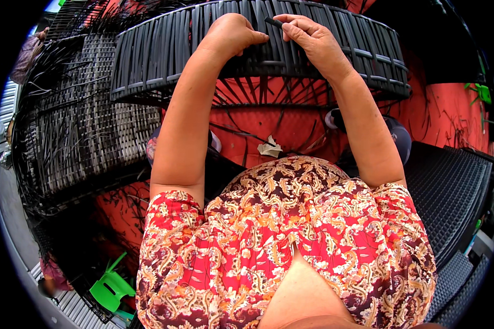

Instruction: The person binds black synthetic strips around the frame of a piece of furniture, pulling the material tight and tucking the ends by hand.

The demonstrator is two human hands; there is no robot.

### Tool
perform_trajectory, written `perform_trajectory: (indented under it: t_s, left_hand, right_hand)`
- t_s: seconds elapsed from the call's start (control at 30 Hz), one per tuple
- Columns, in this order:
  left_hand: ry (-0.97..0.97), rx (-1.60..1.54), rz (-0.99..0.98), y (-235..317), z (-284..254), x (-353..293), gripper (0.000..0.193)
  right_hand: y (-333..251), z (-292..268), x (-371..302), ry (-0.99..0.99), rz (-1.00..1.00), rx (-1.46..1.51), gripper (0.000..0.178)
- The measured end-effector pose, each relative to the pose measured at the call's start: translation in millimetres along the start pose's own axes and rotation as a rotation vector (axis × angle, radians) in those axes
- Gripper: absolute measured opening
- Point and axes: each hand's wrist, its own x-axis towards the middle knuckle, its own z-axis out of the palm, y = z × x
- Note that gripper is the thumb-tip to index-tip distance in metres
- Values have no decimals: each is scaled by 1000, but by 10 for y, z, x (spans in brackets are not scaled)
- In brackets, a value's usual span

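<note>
A long, curved furniture frame wrapped in black plastic rattan strips lies across in front of me. Over its middle, my left hand is closed, with the thumb pointing right along the strips; its fingertips are hidden, and so is whatever they grip. Just to its right, my right hand pinches a short dark stick-like piece between thumb and fingers. That piece points left, toward the left hand. Below the hands, loose strip ends hang from the frame's near edge.
To the left stands a grey-black woven panel with many loose strands. Dark woven panels stand at the right. Red covering lies underneath, with a crumpled paper scrap on it. A green plastic chair is at the lower left.
</note>
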Motion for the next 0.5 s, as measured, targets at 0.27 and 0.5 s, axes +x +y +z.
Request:
perform_trajectory:
  t_s: [0.27, 0.5]
  left_hand:
    - [-8, 7, 57, 92, -1, -24, 32]
    - [56, -169, 93, -48, 140, 69, 26]
  right_hand:
    - [36, -5, -15, 6, -32, -43, 23]
    - [-3, 20, -19, 13, -14, -85, 23]
